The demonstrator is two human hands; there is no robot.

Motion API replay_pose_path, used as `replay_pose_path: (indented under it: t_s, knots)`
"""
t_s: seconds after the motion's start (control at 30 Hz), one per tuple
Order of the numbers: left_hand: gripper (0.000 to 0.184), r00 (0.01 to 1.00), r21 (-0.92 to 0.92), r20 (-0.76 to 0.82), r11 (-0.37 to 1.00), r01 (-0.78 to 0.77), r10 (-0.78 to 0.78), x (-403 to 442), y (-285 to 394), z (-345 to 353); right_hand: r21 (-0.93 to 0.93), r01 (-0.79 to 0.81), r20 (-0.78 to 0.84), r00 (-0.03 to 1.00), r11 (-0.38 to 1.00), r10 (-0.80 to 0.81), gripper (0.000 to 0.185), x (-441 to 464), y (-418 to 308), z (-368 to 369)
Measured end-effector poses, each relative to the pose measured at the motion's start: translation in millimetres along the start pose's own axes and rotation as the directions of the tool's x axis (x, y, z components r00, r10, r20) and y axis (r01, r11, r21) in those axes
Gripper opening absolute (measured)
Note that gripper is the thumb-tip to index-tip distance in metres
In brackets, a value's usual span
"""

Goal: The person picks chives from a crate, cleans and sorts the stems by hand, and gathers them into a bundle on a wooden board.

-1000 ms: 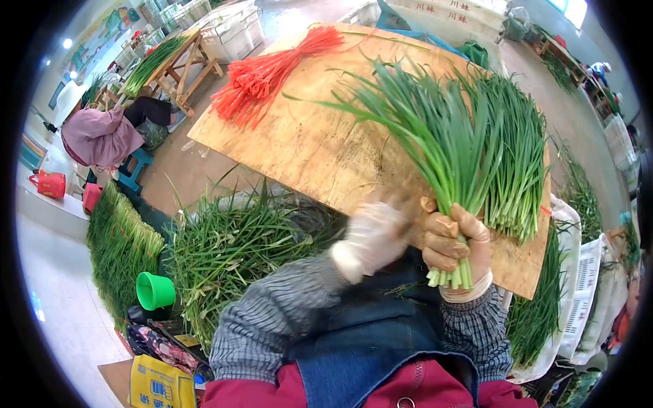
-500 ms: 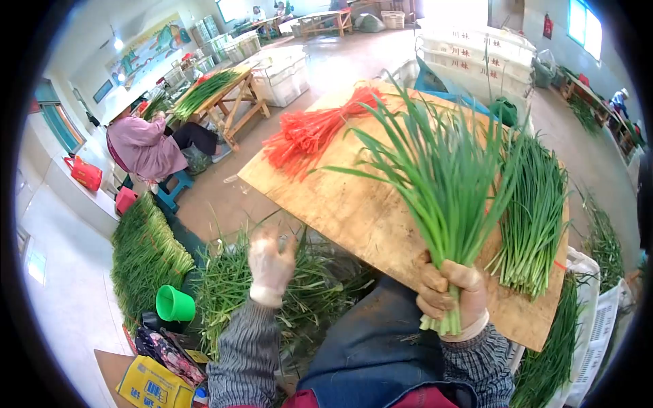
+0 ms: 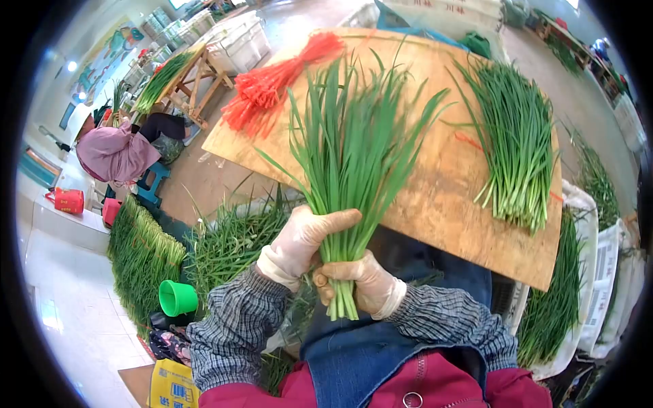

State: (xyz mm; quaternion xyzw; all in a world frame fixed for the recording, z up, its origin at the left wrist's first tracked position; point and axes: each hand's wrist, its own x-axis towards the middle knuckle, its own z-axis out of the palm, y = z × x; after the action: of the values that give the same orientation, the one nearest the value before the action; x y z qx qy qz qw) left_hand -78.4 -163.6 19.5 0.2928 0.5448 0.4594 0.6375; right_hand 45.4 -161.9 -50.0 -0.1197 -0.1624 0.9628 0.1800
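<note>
A bunch of garlic chives (image 3: 354, 163) stands upright in front of me, leaves fanned at the top and pale stems below. Low on the stems, my right hand (image 3: 364, 282) in a thin pale glove is closed round them. Just above it, my left hand (image 3: 299, 241), gloved too, grips the bunch with its thumb across the front; its other fingers are mostly hidden. Behind the bunch is a wooden board table (image 3: 422, 211). On it lie a bundle of red plastic strips (image 3: 272, 88) and a pile of chives (image 3: 517, 156) at the right.
Loose chives (image 3: 231, 245) heap up at my left, beside a green cup (image 3: 178, 298) and a stack of chives (image 3: 143, 265). White crates (image 3: 588, 272) stand at the right. A person in a pink top (image 3: 119, 153) sits at another table at the far left.
My left hand has come over from the loose heap and closed on the bunch. The right hand has carried the chives leftward, off the right part of the table. The view has shifted.
</note>
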Motion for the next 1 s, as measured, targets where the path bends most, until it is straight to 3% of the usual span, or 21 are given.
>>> replay_pose_path:
  t_s: [0.1,0.13,0.27,0.4,0.5,0.57,0.6,0.7,0.77,0.87,0.93,1.0]
  knots:
    - [0.034,0.984,0.03,0.005,0.984,0.176,-0.176,13,-38,-14,0.107,-0.095,-0.069,0.992,0.99,0.103,0.029,-2,32,-29]
    - [0.032,0.974,-0.067,0.038,0.972,0.225,-0.223,19,-52,-18,0.131,-0.123,-0.107,0.985,0.984,0.137,0.03,-6,38,-35]
    - [0.03,0.958,-0.117,0.077,0.952,0.282,-0.275,20,-61,-14,0.108,-0.141,-0.148,0.977,0.984,0.157,0.027,-19,34,-34]
    - [0.032,0.98,-0.145,0.065,0.97,0.197,-0.189,16,-68,-13,0.037,-0.032,-0.271,0.962,0.999,0.041,0.037,-26,32,-40]
    - [0.032,0.976,-0.183,0.138,0.964,0.192,-0.168,12,-73,-20,-0.151,0.159,-0.36,0.91,0.976,-0.204,0.04,-30,0,-51]
    - [0.039,0.986,-0.154,0.144,0.982,0.108,-0.086,9,-79,-20,-0.244,0.302,-0.398,0.836,0.922,-0.379,0.04,-31,-23,-38]
    - [0.041,0.987,-0.147,0.154,0.986,0.075,-0.052,7,-80,-18,-0.132,0.277,-0.446,0.841,0.952,-0.307,0.04,-29,-29,-35]
    - [0.05,0.986,-0.1,0.167,0.995,-0.013,0.03,1,-89,-15,-0.167,0.413,-0.406,0.798,0.895,-0.445,0.037,-6,-21,-23]
    - [0.063,0.977,-0.054,0.194,0.995,-0.083,0.092,-4,-81,-8,-0.192,0.42,-0.418,0.783,0.887,-0.461,0.027,-3,-30,-2]
    - [0.063,0.958,-0.002,0.201,0.979,-0.206,0.202,-7,-39,14,-0.469,0.431,-0.292,0.748,0.771,-0.596,0.03,-7,-57,28]
    - [0.062,0.932,0.138,0.233,0.94,-0.314,0.277,0,-8,27,-0.632,0.553,-0.122,0.62,0.542,-0.775,0.029,-9,-80,46]
    - [0.059,0.839,0.16,0.311,0.846,-0.509,0.446,14,19,42,-0.709,0.63,0.064,0.505,0.316,-0.861,0.029,-11,-107,62]
